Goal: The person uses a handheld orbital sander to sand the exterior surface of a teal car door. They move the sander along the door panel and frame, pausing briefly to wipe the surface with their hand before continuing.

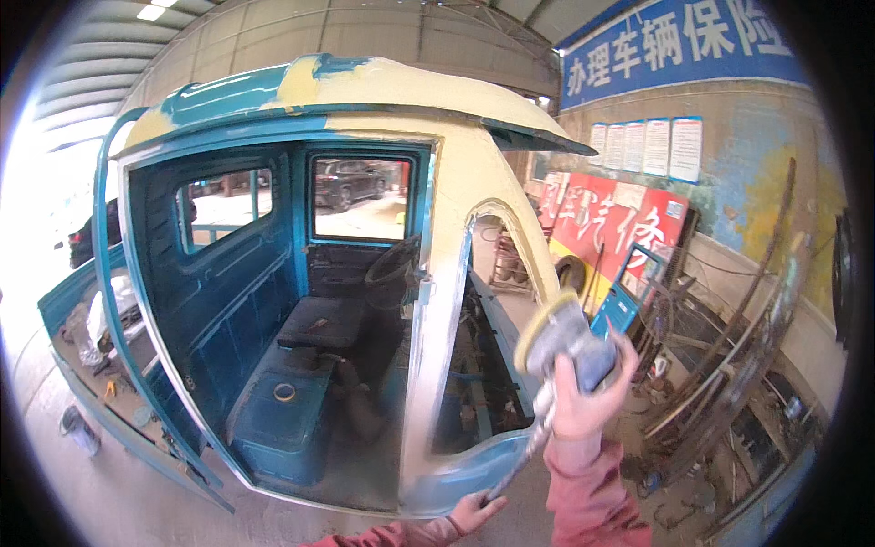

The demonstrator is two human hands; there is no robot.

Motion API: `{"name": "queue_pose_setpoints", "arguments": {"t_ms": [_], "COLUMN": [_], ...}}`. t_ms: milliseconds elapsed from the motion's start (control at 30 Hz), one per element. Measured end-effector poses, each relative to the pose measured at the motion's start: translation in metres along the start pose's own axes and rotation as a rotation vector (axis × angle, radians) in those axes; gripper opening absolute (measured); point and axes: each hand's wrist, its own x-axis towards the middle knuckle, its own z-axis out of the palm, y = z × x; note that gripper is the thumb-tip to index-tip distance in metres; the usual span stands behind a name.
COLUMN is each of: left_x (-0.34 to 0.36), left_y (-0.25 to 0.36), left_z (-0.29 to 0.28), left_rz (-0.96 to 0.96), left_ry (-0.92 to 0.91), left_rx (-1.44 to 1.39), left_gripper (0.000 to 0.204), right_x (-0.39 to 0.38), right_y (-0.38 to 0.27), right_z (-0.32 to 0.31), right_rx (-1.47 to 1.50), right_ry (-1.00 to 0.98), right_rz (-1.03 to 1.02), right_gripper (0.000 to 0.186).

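My right hand (pixel 588 401) is wrapped round a grey power sander (pixel 570 342) with a round yellowish pad. Its pad meets the cream-coated front pillar (pixel 538 255) of a small vehicle cab, though I cannot tell whether they touch. A hose (pixel 529 447) hangs from the sander's underside. Lower down, my left hand (pixel 472 512) is closed on that hose, near the cab's bottom front corner. The cab (pixel 447 146) is teal, with cream filler or primer over its roof edge and front posts. Its doorway is open, showing a dark seat (pixel 328 322) and a steering wheel (pixel 392 260).
A roll of tape (pixel 284 392) lies on the teal box inside the cab. To the right, metal strips (pixel 729 383), a teal door frame (pixel 620 296) and scrap lean along the wall. A red signboard (pixel 615 228) stands behind them. The teal cargo bed (pixel 82 374) extends left.
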Motion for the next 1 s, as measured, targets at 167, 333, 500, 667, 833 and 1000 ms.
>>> {"name": "queue_pose_setpoints", "arguments": {"t_ms": [167,333,500,667,833,1000], "left_x": [-0.082,-0.199,-0.223,-0.212,-0.203,-0.193], "left_y": [-0.089,-0.136,-0.115,-0.095,-0.086,-0.075], "left_z": [-0.059,-0.119,-0.171,-0.192,-0.195,-0.188], "left_rz": [0.033,-0.155,-0.203,-0.149,-0.107,-0.038], "left_ry": [0.216,0.334,0.374,0.360,0.319,0.266], "left_rx": [0.148,0.157,0.225,0.225,0.210,0.179], "left_gripper": [0.040,0.041,0.041,0.041,0.042,0.042], "right_x": [0.064,0.090,0.089,0.094,0.098,0.108], "right_y": [-0.050,-0.075,-0.086,-0.091,-0.095,-0.097], "right_z": [0.083,0.135,0.165,0.182,0.190,0.189], "right_rx": [-0.144,-0.365,-0.473,-0.419,-0.571,-0.605], "right_ry": [0.123,0.152,0.167,0.197,0.180,0.196], "right_rz": [-0.262,-0.311,-0.259,-0.222,-0.262,-0.226], "right_gripper": [0.071,0.068,0.067,0.069,0.066,0.069]}}
